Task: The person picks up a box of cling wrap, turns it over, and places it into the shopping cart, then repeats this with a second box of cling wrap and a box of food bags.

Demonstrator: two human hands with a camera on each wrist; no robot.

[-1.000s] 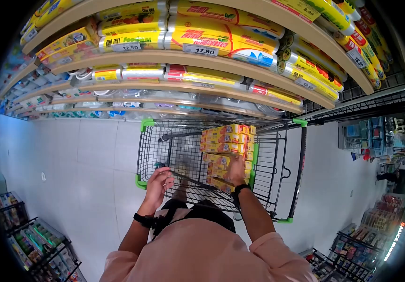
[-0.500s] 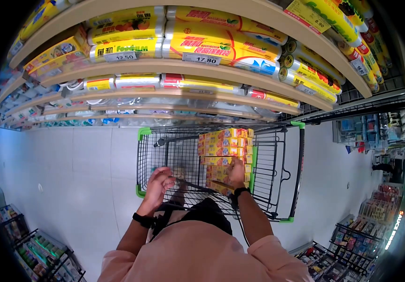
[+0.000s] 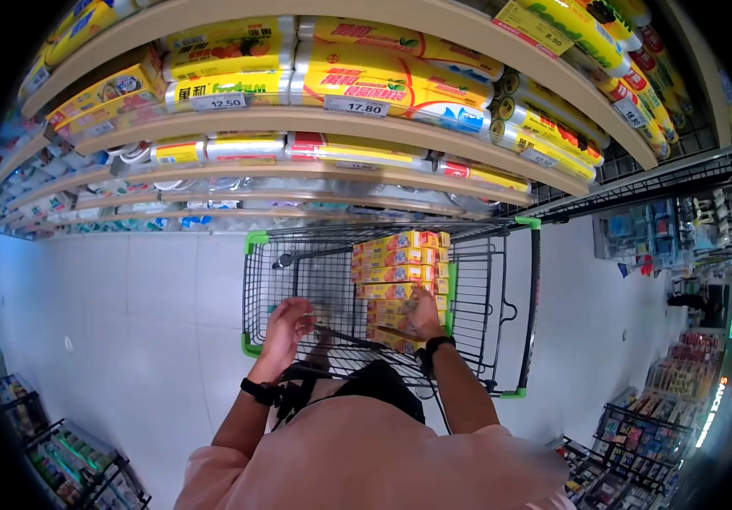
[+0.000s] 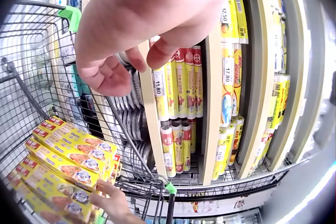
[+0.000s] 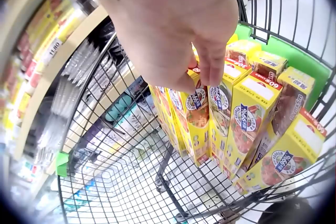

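My right hand (image 3: 424, 314) is down in the shopping cart (image 3: 298, 242), at a row of yellow cling film boxes (image 3: 387, 255). In the right wrist view, its thumb and fingers pinch the top of one cling film box (image 5: 197, 119) standing on end in the middle of the row. One box (image 5: 286, 163) leans at the row's near end. Over the cart's near left side hovers my left hand (image 3: 285, 331), its fingers loosely bent with nothing in them. The left wrist view shows that same hand (image 4: 152, 24) in front of the shelves.
Shelves (image 3: 238, 119) of rolled bags and film with price tags run along the cart's far side. A green panel (image 5: 294, 58) backs the boxes at the cart's handle end. Display racks (image 3: 81, 459) stand behind on the left, others (image 3: 646, 433) on the right.
The box by my right fingers sits closer against the boxes on the shelf side, where a gap showed before. My left hand stays hovering, and the head view has shifted slightly.
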